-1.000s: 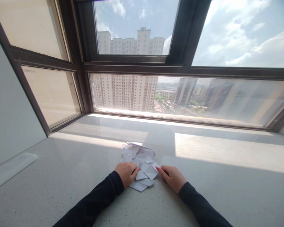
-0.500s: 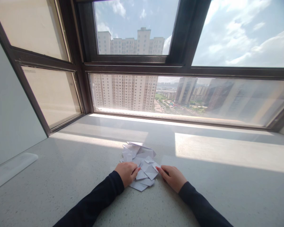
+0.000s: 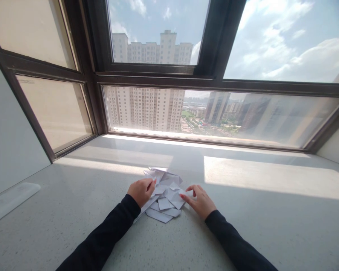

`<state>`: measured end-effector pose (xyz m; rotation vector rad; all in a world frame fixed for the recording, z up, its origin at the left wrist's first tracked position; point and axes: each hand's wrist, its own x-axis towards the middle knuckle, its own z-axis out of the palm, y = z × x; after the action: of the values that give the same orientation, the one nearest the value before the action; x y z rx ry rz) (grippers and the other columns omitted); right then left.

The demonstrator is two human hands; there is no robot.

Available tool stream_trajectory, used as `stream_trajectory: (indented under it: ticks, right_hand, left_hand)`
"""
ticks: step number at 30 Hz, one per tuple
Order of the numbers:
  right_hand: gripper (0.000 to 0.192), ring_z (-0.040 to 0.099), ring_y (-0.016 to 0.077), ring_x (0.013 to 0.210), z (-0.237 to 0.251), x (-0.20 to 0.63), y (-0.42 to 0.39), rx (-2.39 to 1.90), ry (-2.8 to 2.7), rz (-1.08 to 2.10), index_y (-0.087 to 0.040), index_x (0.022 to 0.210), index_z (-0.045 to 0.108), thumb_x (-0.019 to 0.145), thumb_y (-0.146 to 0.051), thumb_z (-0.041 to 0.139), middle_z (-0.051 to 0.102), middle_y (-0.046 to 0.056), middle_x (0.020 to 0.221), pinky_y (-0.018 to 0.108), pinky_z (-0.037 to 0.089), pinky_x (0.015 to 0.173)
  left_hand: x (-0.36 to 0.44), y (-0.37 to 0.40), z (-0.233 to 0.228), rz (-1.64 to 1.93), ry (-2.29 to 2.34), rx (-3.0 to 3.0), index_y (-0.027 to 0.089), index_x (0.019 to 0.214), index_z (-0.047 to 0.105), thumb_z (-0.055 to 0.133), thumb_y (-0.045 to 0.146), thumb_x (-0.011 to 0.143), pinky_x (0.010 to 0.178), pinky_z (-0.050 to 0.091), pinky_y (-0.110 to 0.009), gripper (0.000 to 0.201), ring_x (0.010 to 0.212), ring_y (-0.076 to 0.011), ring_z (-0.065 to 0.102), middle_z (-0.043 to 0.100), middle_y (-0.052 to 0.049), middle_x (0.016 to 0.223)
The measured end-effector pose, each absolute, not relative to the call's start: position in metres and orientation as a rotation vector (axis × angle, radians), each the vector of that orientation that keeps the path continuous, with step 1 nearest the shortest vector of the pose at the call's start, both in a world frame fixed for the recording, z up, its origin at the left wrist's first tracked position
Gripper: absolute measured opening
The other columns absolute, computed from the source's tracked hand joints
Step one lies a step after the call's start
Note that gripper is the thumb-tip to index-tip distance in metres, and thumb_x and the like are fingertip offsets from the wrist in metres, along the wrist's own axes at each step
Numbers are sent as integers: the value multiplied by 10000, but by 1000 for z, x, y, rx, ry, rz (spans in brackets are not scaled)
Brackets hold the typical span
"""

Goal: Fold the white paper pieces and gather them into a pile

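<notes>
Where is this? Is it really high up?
Probably a room high in a tall apartment building: the big window looks out over tower blocks and streets far below. The hands rest by a pile of paper pieces on a wide stone sill.

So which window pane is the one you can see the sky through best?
The big upper right pane: it shows only blue sky and clouds. The upper middle pane has tower blocks across its bottom, the long lower pane is hazy, and the left panes show none.
</notes>
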<state>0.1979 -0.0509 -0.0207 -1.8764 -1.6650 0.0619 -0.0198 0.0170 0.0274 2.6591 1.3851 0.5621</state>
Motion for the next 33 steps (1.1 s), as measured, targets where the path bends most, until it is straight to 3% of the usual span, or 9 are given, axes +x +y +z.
stream_trajectory:
  ticks: [6, 12, 18, 27, 33]
  right_hand:
    - [280, 456, 125, 521, -22, 195, -48, -1755, -1527, 228, -184, 651, 444, 639, -458, 500, 452, -14, 571, 257, 388, 497]
    - [341, 458, 110, 361, -15, 198, -50, -1453, -1178, 620, -202, 760, 390, 641, -506, 490, 440, -74, 435, 227, 354, 353]
    - [374, 432, 95, 309, -10, 199, -52, -1384, -1098, 643, -188, 756, 427, 600, -509, 540, 429, -85, 391, 200, 292, 283]
    - [352, 395, 61, 272, -3, 190, -55, -1271, -1056, 759, -187, 749, 419, 605, -477, 558, 468, -81, 422, 178, 272, 250]
    - [343, 407, 60, 286, -1, 164, -59, -1206, -1115, 883, -189, 762, 410, 634, -485, 526, 470, -77, 458, 175, 284, 260]
  left_hand:
    - [-28, 26, 31, 563, 1566, 2580, 194, 621, 492, 250, 350, 808, 491, 263, -211, 343, 623, -141, 532, 572, -14, 620]
    - [-23, 23, 25, 465, 1526, 2535, 205, 700, 477, 204, 386, 818, 497, 294, -212, 348, 627, -151, 545, 584, -15, 675]
    - [-20, 20, 19, 488, 1511, 2487, 225, 847, 438, 224, 400, 810, 515, 324, -211, 279, 635, -145, 545, 564, 14, 672]
    - [-24, 28, 13, 878, 1384, 2456, 171, 800, 480, 327, 341, 774, 725, 372, -299, 229, 719, -157, 481, 484, -33, 732]
    - [-10, 16, 15, 715, 883, 2088, 141, 900, 494, 397, 443, 733, 570, 405, -228, 358, 600, -102, 479, 530, -21, 752]
